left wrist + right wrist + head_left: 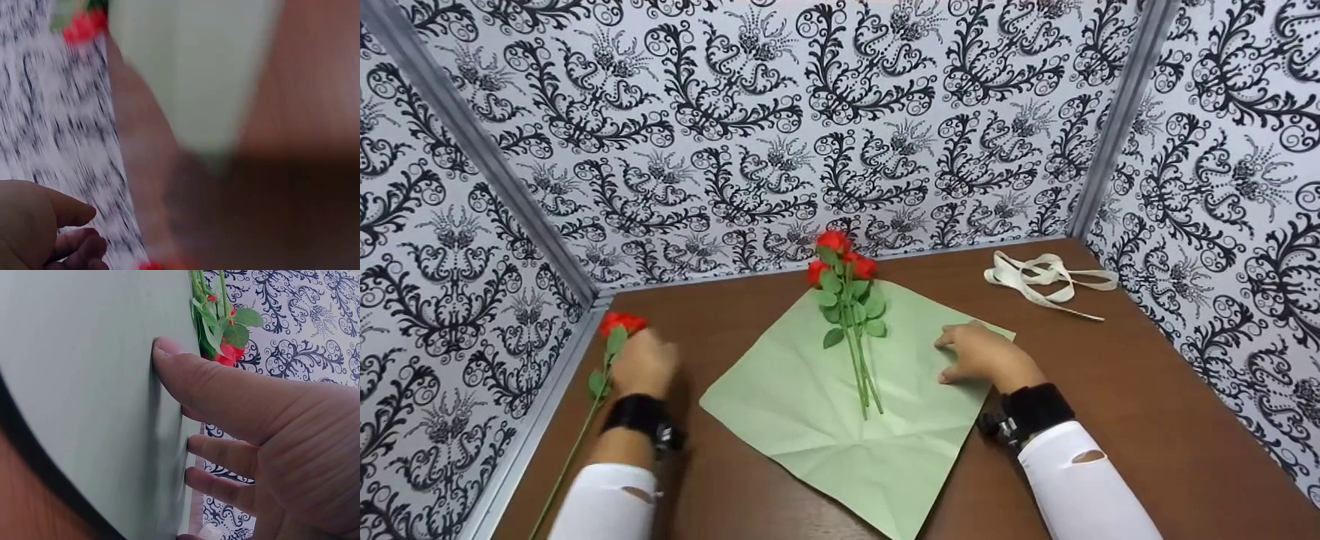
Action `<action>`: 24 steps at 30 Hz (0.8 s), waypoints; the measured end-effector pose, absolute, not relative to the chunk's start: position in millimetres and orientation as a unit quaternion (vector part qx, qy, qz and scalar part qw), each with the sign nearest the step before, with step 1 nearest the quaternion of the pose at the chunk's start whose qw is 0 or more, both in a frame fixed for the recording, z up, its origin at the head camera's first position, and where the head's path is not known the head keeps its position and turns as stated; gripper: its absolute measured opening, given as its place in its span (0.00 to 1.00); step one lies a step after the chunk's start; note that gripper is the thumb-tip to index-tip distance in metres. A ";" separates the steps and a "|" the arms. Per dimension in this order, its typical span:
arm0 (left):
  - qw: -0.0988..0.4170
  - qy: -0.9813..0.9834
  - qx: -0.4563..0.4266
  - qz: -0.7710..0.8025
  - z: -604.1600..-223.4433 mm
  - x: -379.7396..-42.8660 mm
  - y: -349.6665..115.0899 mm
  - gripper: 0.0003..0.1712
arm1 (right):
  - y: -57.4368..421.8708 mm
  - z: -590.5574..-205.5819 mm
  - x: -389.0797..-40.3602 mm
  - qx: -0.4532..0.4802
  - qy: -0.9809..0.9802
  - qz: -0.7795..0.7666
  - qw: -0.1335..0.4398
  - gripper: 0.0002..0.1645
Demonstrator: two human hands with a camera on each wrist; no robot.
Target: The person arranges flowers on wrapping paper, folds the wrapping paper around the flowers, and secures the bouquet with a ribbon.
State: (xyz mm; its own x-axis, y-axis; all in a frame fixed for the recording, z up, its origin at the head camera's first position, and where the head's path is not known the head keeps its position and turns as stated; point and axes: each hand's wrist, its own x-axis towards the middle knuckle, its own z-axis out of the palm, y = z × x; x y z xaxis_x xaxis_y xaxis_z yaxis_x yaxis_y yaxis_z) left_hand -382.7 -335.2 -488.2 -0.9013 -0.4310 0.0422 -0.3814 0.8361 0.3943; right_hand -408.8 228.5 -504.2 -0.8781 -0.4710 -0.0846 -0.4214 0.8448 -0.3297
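My left hand point(645, 364), blurred, is beside the red roses point(622, 324) at the table's left edge, over part of their stem. In the left wrist view its thumb and loosely bent fingers point(84, 247) show nothing between them. My right hand point(986, 352) rests its spread fingertips on the right part of a green paper sheet point(802, 382). The right wrist view shows the thumb and fingers point(225, 486) touching the paper point(84, 382). A few red roses point(851, 300) lie on the sheet, blooms past its far corner and stems toward me.
A loosely coiled white ribbon point(1042, 277) lies at the back right of the brown table point(1147, 420). Patterned walls point(780, 135) close off the back and both sides.
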 end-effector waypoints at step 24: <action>-0.083 -0.947 0.262 -0.166 -494.7 -329.8 -443.4 0.23 | 230.5 -504.3 -407.3 -0.229 0.957 -0.160 0.080 0.38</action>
